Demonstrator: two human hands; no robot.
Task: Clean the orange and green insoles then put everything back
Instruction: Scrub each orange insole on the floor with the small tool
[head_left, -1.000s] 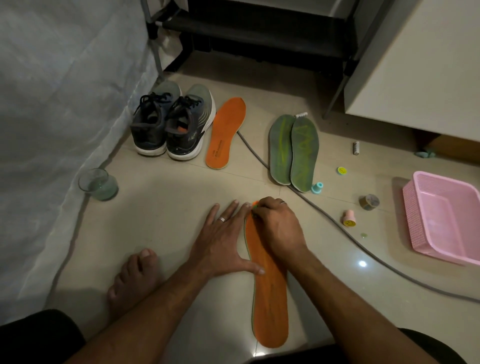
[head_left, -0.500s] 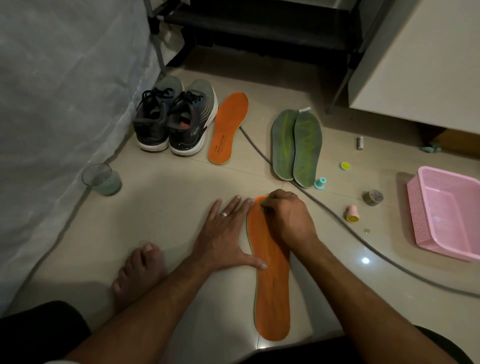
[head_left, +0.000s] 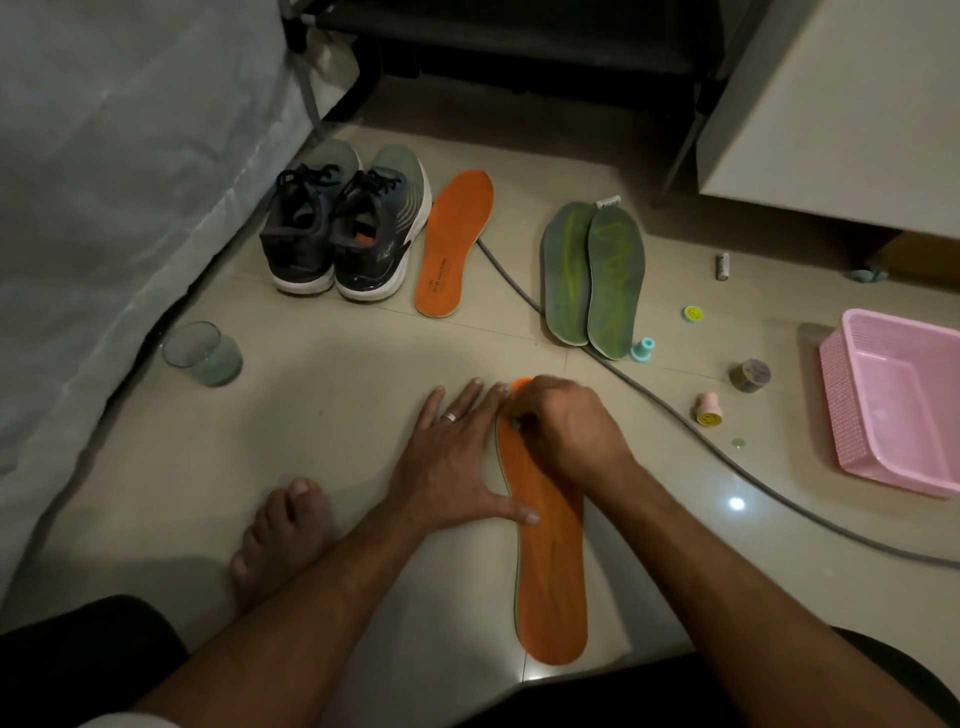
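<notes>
Two hands are working on one orange insole (head_left: 550, 561) that is lying flat on the tiled floor (head_left: 337, 415), toe end pointing away from the person. The left hand (head_left: 452, 462) is lying flat with fingers spread, palm on the floor just left of the insole, thumb reaching across onto the insole's orange surface and pressing it down. The right hand (head_left: 566, 426) is sitting over the toe end with fingers curled, pinching a small greenish thing (head_left: 515, 423) against the insole; what that thing is cannot be told.

Beyond the hands, a second orange insole (head_left: 454, 244) is lying alone, making two orange insoles in all. To the right of it, beyond the right hand, two green insoles (head_left: 592, 275) are lying side by side, touching. Left of the far orange insole, two dark sneakers (head_left: 343, 234) are standing as a pair.

Well to the left of the left hand, one glass (head_left: 203, 354) is standing on the floor. To the right of the right hand, one grey cable (head_left: 691, 426) is running across the tiles, and past it one pink basket (head_left: 898, 405) is sitting. Between cable and basket several small items are lying scattered, among them one pink stamp (head_left: 707, 410), one teal stamp (head_left: 643, 349) and one roll of tape (head_left: 749, 375). One bare foot (head_left: 283, 535) is resting near the left forearm.
</notes>
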